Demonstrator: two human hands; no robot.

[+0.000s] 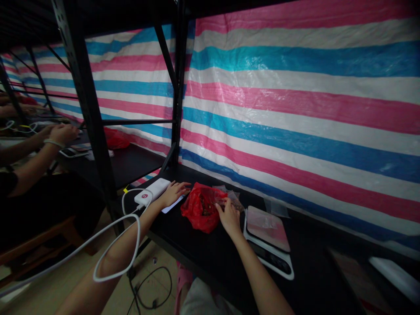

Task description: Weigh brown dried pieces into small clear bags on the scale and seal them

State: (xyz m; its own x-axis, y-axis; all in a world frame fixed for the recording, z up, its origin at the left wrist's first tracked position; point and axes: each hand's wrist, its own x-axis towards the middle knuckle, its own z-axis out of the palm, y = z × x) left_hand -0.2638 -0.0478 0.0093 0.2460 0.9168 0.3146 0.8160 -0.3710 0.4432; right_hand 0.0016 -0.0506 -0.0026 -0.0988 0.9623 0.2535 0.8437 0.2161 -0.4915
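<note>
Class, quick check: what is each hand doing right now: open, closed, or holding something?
Left hand: open, fingers resting beside the red plastic bag.
Right hand: closed, fingers pinching a clear plastic bag.

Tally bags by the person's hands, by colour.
Red: 1, plastic bag
Clear: 2, one plastic bag at the right hand, one plastic bag behind the scale
Total: 3
</note>
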